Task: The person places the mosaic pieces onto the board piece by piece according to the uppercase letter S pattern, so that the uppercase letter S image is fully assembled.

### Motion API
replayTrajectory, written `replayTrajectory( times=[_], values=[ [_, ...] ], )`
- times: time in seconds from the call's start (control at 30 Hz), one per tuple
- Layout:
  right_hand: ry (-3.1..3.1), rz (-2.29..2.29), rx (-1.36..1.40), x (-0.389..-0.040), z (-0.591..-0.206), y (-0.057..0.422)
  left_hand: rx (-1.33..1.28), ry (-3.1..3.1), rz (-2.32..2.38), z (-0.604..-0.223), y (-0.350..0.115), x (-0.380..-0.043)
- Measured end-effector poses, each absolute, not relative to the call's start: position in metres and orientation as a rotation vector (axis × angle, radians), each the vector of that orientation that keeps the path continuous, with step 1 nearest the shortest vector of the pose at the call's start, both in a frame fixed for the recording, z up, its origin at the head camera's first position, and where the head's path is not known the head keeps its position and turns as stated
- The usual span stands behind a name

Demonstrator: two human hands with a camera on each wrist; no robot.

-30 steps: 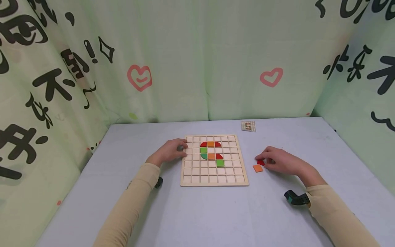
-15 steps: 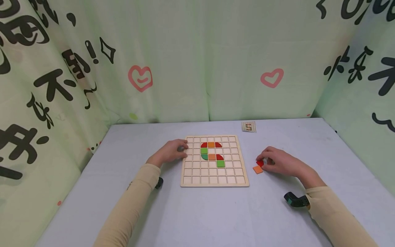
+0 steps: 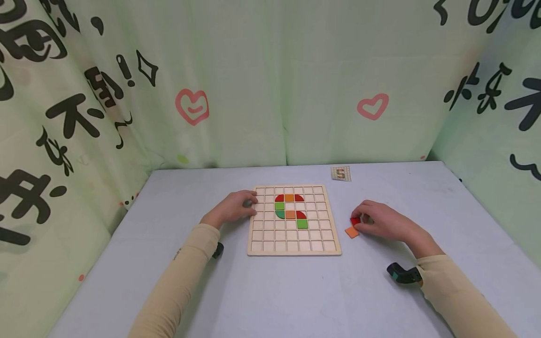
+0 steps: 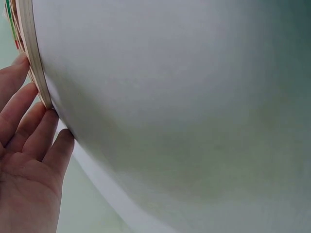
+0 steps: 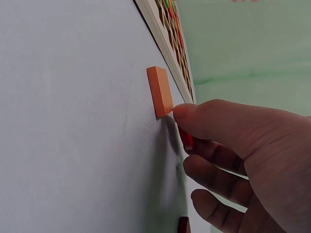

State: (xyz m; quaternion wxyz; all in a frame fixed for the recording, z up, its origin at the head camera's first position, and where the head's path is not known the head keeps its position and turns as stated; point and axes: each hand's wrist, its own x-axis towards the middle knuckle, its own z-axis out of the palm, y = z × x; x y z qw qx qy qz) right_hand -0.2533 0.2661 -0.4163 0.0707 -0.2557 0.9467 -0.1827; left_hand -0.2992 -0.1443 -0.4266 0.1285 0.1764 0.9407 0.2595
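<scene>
A wooden grid board [image 3: 270, 246] lies flat on the table, holding red, orange and green tiles laid in a partly S-like shape. At its left edge my left hand [image 3: 232, 206] rests its fingertips; the left wrist view shows fairly straight fingers [image 4: 36, 128] against the board's side. To the right of the board, my right hand [image 3: 382, 220] pinches a red tile [image 3: 355, 220] between thumb and index finger. Just beside the thumb an orange square tile [image 3: 351, 232] lies on the table, seen close up in the right wrist view. The red tile is partly covered by the thumb there.
A small card [image 3: 340, 173] with a letter S pattern lies behind the board near the table's far edge. Another dark red piece [image 5: 183, 224] shows at the bottom of the right wrist view. A printed curtain [image 3: 283, 94] stands behind the table.
My right hand, with the red tile, has shifted very slightly left, and the orange tile has slid a little toward the near side. The left hand stays at the board's edge.
</scene>
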Motion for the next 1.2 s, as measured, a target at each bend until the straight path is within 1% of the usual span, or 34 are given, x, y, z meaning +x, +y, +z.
replayTrajectory(
  times=[0.27, 0.53, 0.9, 1.2],
  values=[
    [2.879, -0.591, -0.847, -0.250, -0.413, 0.253, 0.517, 2.736, 0.761, -0.426, -0.145, -0.299],
    [2.845, -0.630, -0.886, -0.241, -0.414, 0.217, 0.531, 2.730, 0.778, -0.427, -0.147, -0.299],
    [2.822, -0.574, -0.938, -0.229, -0.417, 0.165, 0.539, 2.732, 0.775, -0.428, -0.146, -0.300],
    [2.846, -0.510, -1.032, -0.228, -0.421, 0.147, 0.542, 2.738, 0.764, -0.429, -0.146, -0.301]
  ],
)
